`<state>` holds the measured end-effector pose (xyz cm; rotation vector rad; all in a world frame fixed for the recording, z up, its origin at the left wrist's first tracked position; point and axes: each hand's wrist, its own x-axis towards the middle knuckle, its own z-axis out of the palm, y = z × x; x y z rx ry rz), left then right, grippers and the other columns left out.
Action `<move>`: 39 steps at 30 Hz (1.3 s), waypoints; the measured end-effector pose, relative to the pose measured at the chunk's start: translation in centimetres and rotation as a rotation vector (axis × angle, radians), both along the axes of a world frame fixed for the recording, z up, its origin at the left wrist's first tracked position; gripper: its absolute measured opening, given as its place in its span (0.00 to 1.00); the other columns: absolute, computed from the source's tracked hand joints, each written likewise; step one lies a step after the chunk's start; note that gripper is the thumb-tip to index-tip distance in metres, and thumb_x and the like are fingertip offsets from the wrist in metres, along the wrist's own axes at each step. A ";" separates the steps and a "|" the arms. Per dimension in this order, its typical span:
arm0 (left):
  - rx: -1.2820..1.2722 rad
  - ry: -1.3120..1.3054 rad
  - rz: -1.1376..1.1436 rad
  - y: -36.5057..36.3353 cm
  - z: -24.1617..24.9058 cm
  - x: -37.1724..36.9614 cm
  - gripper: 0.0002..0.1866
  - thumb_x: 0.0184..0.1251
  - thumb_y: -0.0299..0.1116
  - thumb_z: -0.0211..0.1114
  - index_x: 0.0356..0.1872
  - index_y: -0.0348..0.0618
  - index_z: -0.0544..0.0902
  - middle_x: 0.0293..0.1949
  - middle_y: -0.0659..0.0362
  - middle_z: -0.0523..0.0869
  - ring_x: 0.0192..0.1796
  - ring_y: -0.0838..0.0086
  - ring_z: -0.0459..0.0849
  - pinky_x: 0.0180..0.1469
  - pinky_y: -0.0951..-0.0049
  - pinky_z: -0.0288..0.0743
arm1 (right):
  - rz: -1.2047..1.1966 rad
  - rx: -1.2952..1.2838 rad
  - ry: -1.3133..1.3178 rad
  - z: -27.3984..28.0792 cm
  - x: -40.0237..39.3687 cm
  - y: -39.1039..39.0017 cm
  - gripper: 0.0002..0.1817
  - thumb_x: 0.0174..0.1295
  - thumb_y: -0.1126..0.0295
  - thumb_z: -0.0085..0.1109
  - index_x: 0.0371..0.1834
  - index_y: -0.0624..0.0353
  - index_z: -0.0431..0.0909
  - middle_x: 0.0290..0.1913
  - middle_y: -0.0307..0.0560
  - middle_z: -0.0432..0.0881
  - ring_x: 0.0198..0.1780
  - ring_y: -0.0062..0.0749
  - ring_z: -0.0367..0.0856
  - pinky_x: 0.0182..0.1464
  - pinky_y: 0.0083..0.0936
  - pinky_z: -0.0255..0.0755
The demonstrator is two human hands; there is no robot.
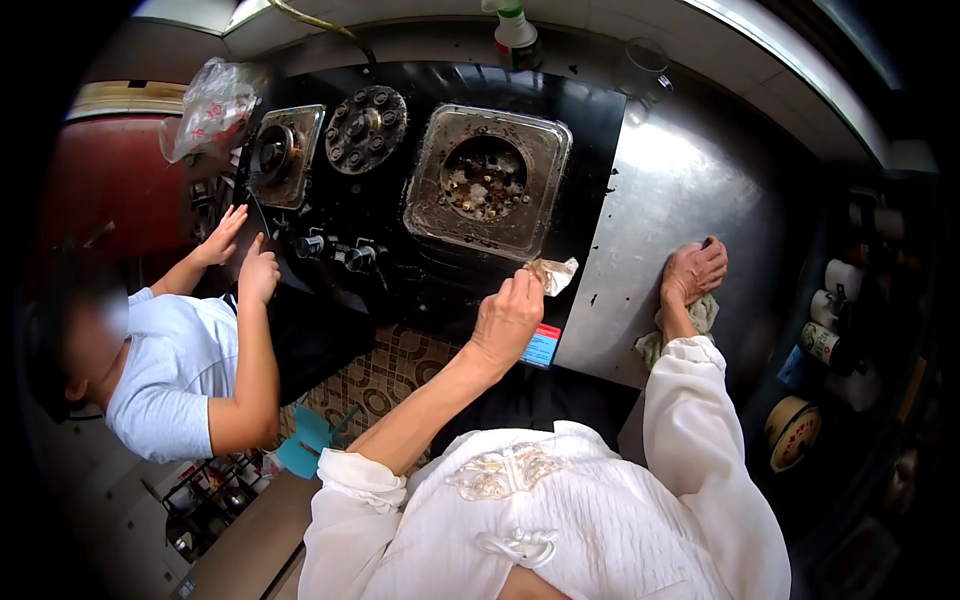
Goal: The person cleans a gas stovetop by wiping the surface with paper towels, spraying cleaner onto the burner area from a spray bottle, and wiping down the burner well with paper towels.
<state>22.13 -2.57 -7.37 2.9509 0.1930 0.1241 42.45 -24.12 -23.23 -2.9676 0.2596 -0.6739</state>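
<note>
My left hand (508, 322) is closed in a pinch on a crumpled, whitish tissue-like scrap (558, 276), just off the near right corner of the square burner tray (420, 200). Burnt brown and pale debris lies in that tray's round opening. On the steel counter (640, 210), my right hand (693, 272) rests with its fingers curled in; whether they hold something is hidden. A greyish-green cloth (703, 314) lies under and beside my right wrist. The black gas cooktop (590, 130) also carries a loose round burner part (366, 130) and a smaller burner (275, 152).
At the left, a person in a light blue shirt (175, 370) holds both hands near the cooktop's edge. A spray bottle (516, 38) and a clear glass mug (645, 70) stand at the back. A plastic bag (212, 108) lies back left. Cups (843, 277) fill a right-hand shelf.
</note>
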 end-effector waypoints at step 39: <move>-1.314 0.068 0.660 -1.5 2.0 2.2 0.07 0.62 0.28 0.65 0.36 0.34 0.81 0.26 0.60 0.86 0.26 0.84 0.82 0.33 0.79 0.74 | 0.006 0.000 -0.030 -0.8 0.1 -0.3 0.17 0.58 0.66 0.55 0.52 0.48 0.73 0.56 0.41 0.73 0.58 0.40 0.70 0.60 0.39 0.63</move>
